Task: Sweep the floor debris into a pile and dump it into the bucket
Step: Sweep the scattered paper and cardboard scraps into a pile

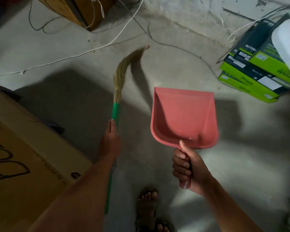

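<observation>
The left hand [109,139] has its grip clamped on the green handle of the broom [118,91], forefinger laid along the shaft, and the handle runs back under the forearm toward the lower edge of the view. The straw bristles curve away to the upper right, blurred, with their tip near a small brown scrap of debris [147,46] on the concrete floor [174,67]; whether the tip touches the scrap cannot be told. The right hand [187,168] has its grip clamped round the handle of the pink dustpan [184,118], thumb laid on top where the handle meets the pan, and the pan's open front edge points away from the person. The pan looks bare inside. Whether it rests on the floor or is held above it cannot be told. Between broom and dustpan lies a strip of open floor, and more bare concrete spreads beyond the pan's front edge up to the wall. A large cardboard box [23,156] closes off the left side, its long edge running just beside the left forearm. A stack of green and black boxes [251,77] sits at the right edge, with a white plastic container [286,41] on top. White and dark cables [84,53] trail across the floor beyond the bristles. A wooden cabinet corner [77,12] stands at the top. Two sandalled feet [148,201] show at the bottom.
</observation>
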Demonstrator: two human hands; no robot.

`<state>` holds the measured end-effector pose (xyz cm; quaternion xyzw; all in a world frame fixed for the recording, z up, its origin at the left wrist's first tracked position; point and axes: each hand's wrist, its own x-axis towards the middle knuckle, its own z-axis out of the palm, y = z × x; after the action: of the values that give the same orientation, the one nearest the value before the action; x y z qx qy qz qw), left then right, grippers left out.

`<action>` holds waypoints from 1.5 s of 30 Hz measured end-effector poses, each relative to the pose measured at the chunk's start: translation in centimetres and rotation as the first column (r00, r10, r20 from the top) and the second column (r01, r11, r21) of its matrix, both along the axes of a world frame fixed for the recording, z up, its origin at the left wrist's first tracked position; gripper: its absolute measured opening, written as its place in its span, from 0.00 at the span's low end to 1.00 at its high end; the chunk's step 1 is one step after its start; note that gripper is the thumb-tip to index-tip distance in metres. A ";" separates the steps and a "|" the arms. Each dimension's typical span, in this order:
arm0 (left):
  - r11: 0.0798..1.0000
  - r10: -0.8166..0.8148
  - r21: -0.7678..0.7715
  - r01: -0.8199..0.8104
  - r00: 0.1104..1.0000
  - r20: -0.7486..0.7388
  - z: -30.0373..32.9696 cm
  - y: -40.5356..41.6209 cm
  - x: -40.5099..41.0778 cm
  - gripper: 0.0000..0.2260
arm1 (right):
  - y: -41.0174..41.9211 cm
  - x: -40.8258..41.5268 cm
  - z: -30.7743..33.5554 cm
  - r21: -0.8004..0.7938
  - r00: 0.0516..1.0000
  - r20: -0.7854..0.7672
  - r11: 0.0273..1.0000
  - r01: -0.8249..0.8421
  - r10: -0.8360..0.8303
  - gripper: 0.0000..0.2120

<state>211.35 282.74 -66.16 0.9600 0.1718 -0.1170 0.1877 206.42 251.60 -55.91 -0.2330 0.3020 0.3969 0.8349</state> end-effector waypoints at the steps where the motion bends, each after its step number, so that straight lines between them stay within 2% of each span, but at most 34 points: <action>1: 1.000 0.016 0.011 -0.016 1.000 0.004 0.8 -0.6 0.5 0.32 | -0.5 0.1 0.7 -0.027 1.000 0.000 1.000 0.007 -0.007 0.22; 6: 0.992 -0.065 0.104 0.068 0.997 -0.032 3.3 -1.0 6.9 0.32 | -1.6 1.0 1.2 -0.050 0.998 0.007 0.997 0.062 -0.062 0.23; 11: 0.976 -0.187 0.082 0.203 0.967 -0.176 3.5 -3.5 14.3 0.27 | -2.1 0.5 -2.1 -0.018 0.994 0.058 0.995 0.095 -0.094 0.22; 13: 0.954 -0.274 0.057 0.295 0.933 -0.235 3.3 -4.5 14.3 0.28 | -2.0 -0.2 -2.8 -0.034 0.992 0.049 0.993 0.115 -0.113 0.22; 17: 0.863 -0.500 -0.072 0.499 0.827 -0.258 1.5 -3.9 10.5 0.35 | -1.9 -1.9 -2.2 -0.044 0.990 0.016 0.989 0.143 -0.142 0.21; 20: 0.806 -0.592 -0.152 0.572 0.765 -0.254 1.5 -2.5 7.4 0.37 | -2.3 -2.5 -0.9 -0.030 0.992 0.012 0.991 0.129 -0.128 0.21; 25: 0.841 -0.537 -0.103 0.532 0.843 -0.034 4.0 -2.0 6.8 0.36 | -3.9 -1.4 1.3 -0.042 0.990 0.015 0.989 0.144 -0.143 0.22; 28: 0.883 -0.465 -0.079 0.462 0.885 -0.022 5.6 -3.6 9.1 0.35 | -4.4 -0.7 1.8 -0.044 0.981 0.017 0.981 0.191 -0.191 0.22; 31: 0.895 -0.446 -0.068 0.441 0.887 -0.115 6.4 -6.3 12.4 0.34 | -4.5 -0.3 1.8 -0.062 0.978 0.032 0.977 0.206 -0.204 0.22; 35: 0.804 -0.594 -0.132 0.580 0.767 -0.245 5.0 -9.8 14.6 0.33 | -4.4 -0.8 1.0 -0.107 0.982 0.036 0.976 0.190 -0.187 0.22; 37: 0.763 -0.645 -0.183 0.620 0.714 -0.271 3.9 -10.6 13.2 0.33 | -4.3 -1.8 0.6 -0.119 0.982 0.026 0.974 0.191 -0.190 0.22; 41: 0.658 -0.749 -0.188 0.729 0.607 -0.267 3.1 -9.3 7.8 0.36 | -4.0 -4.0 0.9 -0.116 0.975 -0.014 0.968 0.221 -0.224 0.22; 43: 0.617 -0.785 -0.181 0.765 0.583 -0.209 2.8 -7.8 4.9 0.35 | -4.5 -4.8 1.6 -0.117 0.975 -0.025 0.969 0.218 -0.223 0.21; 45: 0.627 -0.777 -0.160 0.762 0.598 -0.198 3.4 -6.8 2.6 0.36 | -5.2 -5.4 2.1 -0.108 0.974 -0.023 0.969 0.222 -0.226 0.21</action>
<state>213.99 275.95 -62.80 0.9114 -0.2400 -0.3104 0.1238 201.02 246.36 -53.79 -0.2339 0.3616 0.2879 0.8554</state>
